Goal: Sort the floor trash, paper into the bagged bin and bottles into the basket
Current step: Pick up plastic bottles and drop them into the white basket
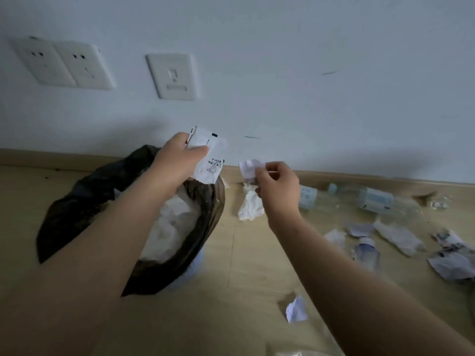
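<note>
My left hand (177, 160) grips a flat sheet of white paper (209, 160) with handwriting, held above the far rim of the bin (77, 199) lined with a black bag. White paper lies inside the bin. My right hand (277, 186) pinches a small crumpled paper scrap (248, 168) just right of the bin, above the floor. Below it a twisted white tissue (249, 205) lies on the floor. Two clear plastic bottles (359, 199) with pale blue labels lie along the skirting board to the right. A smaller bottle (366, 251) lies nearer me. No basket is in view.
Crumpled paper pieces (398, 237) are scattered on the wooden floor at right, with one scrap (297, 309) close in front of me. The white wall carries power sockets (61, 64) and a data outlet (173, 75) above the skirting board.
</note>
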`<state>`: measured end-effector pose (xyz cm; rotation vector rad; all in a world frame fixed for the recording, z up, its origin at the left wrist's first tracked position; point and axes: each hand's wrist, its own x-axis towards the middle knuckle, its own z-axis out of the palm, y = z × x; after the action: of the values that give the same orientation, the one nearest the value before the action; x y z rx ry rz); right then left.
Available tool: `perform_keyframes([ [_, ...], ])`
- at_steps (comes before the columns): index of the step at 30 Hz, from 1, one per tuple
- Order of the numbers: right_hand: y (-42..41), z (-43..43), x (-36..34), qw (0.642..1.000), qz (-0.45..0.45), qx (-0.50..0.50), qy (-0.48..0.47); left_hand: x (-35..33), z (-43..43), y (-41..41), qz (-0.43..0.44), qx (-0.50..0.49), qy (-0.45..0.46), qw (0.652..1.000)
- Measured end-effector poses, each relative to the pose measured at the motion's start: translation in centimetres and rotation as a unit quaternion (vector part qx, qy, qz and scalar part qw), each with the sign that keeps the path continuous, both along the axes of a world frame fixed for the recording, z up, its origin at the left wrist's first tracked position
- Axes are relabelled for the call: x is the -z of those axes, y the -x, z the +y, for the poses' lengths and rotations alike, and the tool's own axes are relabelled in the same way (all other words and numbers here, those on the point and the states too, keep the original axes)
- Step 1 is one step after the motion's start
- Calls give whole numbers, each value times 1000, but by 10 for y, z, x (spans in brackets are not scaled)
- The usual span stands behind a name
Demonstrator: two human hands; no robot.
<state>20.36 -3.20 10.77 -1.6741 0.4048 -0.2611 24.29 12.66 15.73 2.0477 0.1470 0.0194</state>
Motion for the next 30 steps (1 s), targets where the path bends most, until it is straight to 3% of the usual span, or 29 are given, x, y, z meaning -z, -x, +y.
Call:
perform_keyframes([
  [6, -3, 70, -18, 996, -19, -85, -23, -11, 90, 1, 91, 59, -107, 988],
  [10, 5, 93, -14, 988, -22, -148, 47, -10, 115, 4, 158, 122, -274, 941],
  [14, 5, 99, -14, 976, -30, -185, 112, -12, 123, 3, 185, 137, -265, 936],
  [19, 5, 96, -16, 968, -32, -202, 144, -16, 107, -5, 123, 126, -248, 953],
  [23, 6, 71, -9, 979, -21, -157, 126, -20, 73, -4, 46, 125, -247, 960],
  [27, 15, 21, 15, 982, 27, -107, 153, -24, 21, 6, -42, 169, -326, 929],
  [30, 30, -27, 43, 972, 117, -72, 191, -27, -24, 20, -17, 254, -227, 940],
])
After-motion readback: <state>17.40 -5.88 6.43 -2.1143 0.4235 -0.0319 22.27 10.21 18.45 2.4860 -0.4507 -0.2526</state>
